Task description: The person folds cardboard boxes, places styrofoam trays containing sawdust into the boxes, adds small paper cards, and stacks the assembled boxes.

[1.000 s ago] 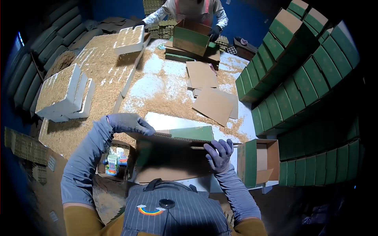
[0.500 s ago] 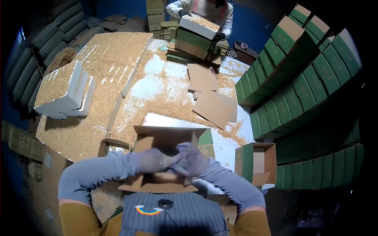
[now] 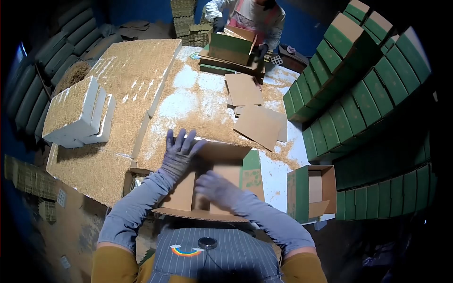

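Observation:
In front of me lies an open cardboard carton (image 3: pixel 177 195), brown inside, with a green printed flap (image 3: pixel 250 175) on its right. My left hand (image 3: pixel 177 154), in a grey-purple glove, rests with spread fingers on the carton's far left edge and wall. Inside the carton, my gloved right hand (image 3: pixel 219 191) reaches over the inner panels with fingers extended, slightly blurred. Neither hand shows anything held.
Foam blocks (image 3: pixel 75 111) topped with wood shavings stand at left. Flat cardboard sheets (image 3: pixel 257 126) lie mid-table. An open green carton (image 3: pixel 311 191) sits at right, beside stacked green cartons (image 3: pixel 358 108). Across the table, a co-worker handles another green carton (image 3: pixel 230 48).
My hands, together over the carton before, have parted: the left moved to its far left edge, the right stays inside. The white block above the co-worker's carton no longer shows there.

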Action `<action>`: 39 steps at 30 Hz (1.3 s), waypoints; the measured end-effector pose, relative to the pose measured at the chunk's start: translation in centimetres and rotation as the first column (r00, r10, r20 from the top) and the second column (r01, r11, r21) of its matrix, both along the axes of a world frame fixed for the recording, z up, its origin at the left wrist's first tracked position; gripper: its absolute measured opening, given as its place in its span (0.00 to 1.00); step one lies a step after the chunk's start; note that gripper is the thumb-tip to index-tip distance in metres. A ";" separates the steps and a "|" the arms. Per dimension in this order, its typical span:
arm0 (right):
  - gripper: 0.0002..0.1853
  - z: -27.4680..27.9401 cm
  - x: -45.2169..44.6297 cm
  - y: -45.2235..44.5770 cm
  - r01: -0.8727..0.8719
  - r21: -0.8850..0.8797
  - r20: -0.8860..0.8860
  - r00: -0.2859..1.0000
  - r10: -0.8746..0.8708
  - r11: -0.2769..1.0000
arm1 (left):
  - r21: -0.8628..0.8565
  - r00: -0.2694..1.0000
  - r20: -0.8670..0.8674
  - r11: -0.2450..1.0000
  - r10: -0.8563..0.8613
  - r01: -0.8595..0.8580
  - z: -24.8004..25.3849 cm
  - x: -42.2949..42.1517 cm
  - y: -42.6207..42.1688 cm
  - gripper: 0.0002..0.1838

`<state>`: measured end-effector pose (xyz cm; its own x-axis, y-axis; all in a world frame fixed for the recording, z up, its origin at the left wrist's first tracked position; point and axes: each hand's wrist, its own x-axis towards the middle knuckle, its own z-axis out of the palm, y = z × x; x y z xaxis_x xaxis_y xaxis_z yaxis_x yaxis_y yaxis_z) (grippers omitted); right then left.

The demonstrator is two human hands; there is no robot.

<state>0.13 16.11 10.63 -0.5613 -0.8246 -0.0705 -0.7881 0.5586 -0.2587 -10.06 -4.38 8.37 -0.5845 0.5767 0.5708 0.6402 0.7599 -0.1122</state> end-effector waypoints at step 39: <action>0.11 -9.5 -1.5 18.0 0.902 -0.430 0.729 0.360 -0.583 0.019 | 0.751 0.724 0.635 -0.432 0.269 -0.499 -8.0 16.6 -25.8 0.38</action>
